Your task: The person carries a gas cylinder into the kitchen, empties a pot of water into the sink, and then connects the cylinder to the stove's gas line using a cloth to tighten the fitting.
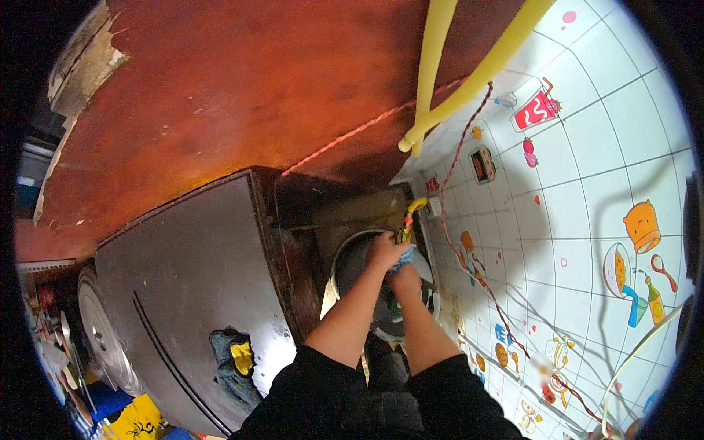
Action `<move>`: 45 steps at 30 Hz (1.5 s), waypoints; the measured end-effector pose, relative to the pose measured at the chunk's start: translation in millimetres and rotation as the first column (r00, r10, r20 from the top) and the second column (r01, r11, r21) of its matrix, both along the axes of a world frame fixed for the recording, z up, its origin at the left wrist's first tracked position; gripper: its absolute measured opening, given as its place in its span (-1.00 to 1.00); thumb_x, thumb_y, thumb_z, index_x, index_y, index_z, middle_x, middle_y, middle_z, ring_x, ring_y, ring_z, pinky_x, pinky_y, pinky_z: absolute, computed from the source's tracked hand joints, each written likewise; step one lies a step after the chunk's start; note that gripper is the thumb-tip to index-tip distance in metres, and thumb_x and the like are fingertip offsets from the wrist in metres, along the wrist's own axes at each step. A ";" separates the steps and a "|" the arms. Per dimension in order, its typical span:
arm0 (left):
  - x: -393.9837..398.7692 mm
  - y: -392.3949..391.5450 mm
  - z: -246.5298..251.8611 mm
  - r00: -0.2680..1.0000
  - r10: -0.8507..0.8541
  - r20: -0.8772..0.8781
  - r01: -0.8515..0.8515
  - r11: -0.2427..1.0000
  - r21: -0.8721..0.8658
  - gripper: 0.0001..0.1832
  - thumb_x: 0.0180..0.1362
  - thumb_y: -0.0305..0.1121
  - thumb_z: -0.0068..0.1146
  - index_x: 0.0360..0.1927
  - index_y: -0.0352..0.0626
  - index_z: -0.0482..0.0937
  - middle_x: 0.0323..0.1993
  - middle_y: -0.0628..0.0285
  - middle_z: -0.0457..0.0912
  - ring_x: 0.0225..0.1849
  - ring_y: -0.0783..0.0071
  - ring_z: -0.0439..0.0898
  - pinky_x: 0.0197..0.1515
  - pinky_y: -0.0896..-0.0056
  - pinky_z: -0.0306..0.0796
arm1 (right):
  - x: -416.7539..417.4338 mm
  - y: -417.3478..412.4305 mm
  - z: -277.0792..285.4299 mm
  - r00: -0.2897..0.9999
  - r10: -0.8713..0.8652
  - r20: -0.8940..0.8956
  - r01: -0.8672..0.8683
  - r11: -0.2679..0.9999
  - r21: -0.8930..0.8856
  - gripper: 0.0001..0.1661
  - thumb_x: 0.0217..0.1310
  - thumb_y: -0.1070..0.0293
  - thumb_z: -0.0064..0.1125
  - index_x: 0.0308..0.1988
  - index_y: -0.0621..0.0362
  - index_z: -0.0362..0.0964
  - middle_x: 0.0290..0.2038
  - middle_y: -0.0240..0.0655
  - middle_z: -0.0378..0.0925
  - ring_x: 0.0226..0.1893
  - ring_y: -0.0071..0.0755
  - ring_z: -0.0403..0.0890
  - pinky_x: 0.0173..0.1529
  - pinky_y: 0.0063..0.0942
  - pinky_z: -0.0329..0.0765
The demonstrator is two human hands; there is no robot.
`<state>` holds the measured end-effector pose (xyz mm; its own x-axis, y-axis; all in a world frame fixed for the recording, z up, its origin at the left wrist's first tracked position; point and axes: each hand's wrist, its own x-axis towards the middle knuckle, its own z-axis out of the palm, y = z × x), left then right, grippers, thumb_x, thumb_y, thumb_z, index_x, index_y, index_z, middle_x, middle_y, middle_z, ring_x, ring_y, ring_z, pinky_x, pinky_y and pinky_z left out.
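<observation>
Both my arms reach down over a round, dark-looking bucket (352, 264) on the floor. My left hand (388, 252) is at a brass tap (403, 235), its fingers right beside or against the metal. Bunched between my hands is a blue-and-white cloth (404, 258). My right hand (404, 281) is closed around the lower part of this cloth, just under the left one. A short yellow hose (416, 204) with an orange-red band runs from the wall to the tap. The fingers are partly hidden, and whether water flows cannot be made out.
White tiles (577, 214) with food stickers form the wall on the right. Twisted red wires (451, 165) and a pale cable (638, 352) hang along it. Two yellow corrugated hoses (426, 71) dangle overhead. At left stand a dark slab (192, 264) bearing a grey cloth (236, 366), and a reddish-brown panel (236, 99).
</observation>
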<state>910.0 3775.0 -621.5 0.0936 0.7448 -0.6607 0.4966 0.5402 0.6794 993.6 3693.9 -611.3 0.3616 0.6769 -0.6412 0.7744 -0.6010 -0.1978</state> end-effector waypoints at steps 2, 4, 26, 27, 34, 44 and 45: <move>-4.0 -3.4 -5.0 0.996 0.061 0.069 -0.063 0.998 0.020 -0.18 -0.22 0.09 0.28 0.10 -0.21 0.45 0.01 -0.06 0.53 0.02 0.06 0.52 0.06 0.10 0.37 | 6.8 -1.9 -5.1 0.992 0.064 -0.107 -0.069 0.997 -0.047 -0.43 -0.15 0.02 0.35 -0.30 0.33 0.51 -0.27 0.05 0.59 -0.22 0.13 0.61 -0.17 -0.11 0.52; -2.8 -3.5 0.0 0.998 0.014 0.054 -0.014 1.000 0.013 -0.18 -0.23 0.07 0.29 0.10 -0.24 0.45 0.00 -0.09 0.53 0.01 0.05 0.53 0.05 0.13 0.39 | 19.2 5.2 -4.0 0.973 0.105 -0.204 -0.132 0.984 -0.122 -0.40 -0.19 0.02 0.37 -0.27 0.32 0.50 -0.26 0.05 0.59 -0.20 0.14 0.59 -0.17 -0.14 0.50; -11.6 -6.4 -17.0 0.995 0.094 0.038 -0.097 0.993 0.063 -0.20 -0.23 0.09 0.33 0.07 -0.19 0.49 0.01 -0.08 0.53 0.04 0.02 0.52 0.06 0.16 0.40 | 8.3 8.8 2.2 0.948 -0.001 -0.317 -0.024 0.997 -0.076 -0.39 -0.24 0.14 0.41 -0.17 0.31 0.49 -0.14 0.00 0.56 -0.11 0.06 0.57 -0.06 -0.13 0.51; -8.9 -6.7 -17.0 0.994 0.099 0.047 -0.101 0.994 0.039 -0.20 -0.24 0.09 0.34 0.07 -0.20 0.49 0.01 -0.08 0.53 0.03 0.03 0.52 0.05 0.15 0.40 | -2.2 10.1 7.4 0.990 0.021 -0.142 -0.040 0.990 -0.133 -0.38 -0.22 0.15 0.40 -0.14 0.31 0.47 -0.12 0.00 0.55 -0.10 0.05 0.57 -0.05 -0.13 0.51; -6.3 -7.8 -12.2 0.972 0.151 0.181 -0.165 0.984 0.062 -0.38 -0.22 -0.06 0.37 -0.08 -0.21 0.57 -0.15 -0.01 0.61 -0.10 0.13 0.59 -0.06 0.20 0.43 | -21.6 13.6 16.5 0.989 -0.146 0.000 0.145 0.984 -0.106 -0.61 -0.04 0.15 0.28 -0.26 0.22 0.55 -0.17 -0.04 0.58 -0.17 0.03 0.60 -0.13 -0.14 0.53; 16.6 -8.3 5.4 0.995 0.012 0.100 -0.002 0.996 -0.094 -0.21 -0.19 0.07 0.30 0.11 -0.16 0.45 0.07 -0.06 0.47 0.06 0.04 0.48 0.08 0.11 0.37 | 43.2 -14.4 -14.7 0.861 -0.160 -0.483 0.153 0.987 -0.055 -0.53 -0.19 0.24 0.32 -0.27 0.34 0.48 -0.32 -0.14 0.57 -0.28 -0.20 0.59 -0.21 -0.24 0.47; 10.8 -4.8 1.3 0.995 0.004 0.095 0.001 0.998 -0.060 -0.20 -0.19 0.08 0.30 0.12 -0.17 0.45 0.07 -0.06 0.46 0.07 0.04 0.48 0.09 0.11 0.37 | 38.2 -5.8 -13.0 0.884 -0.146 -0.445 0.131 0.989 -0.064 -0.52 -0.19 0.24 0.32 -0.26 0.36 0.46 -0.32 -0.15 0.57 -0.26 -0.20 0.59 -0.22 -0.25 0.46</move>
<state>920.7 3770.3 -620.2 0.1571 0.7044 -0.6923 0.4303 0.5821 0.6899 1031.8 3688.1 -624.3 0.1198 0.6179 -0.7771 0.5166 -0.7072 -0.4827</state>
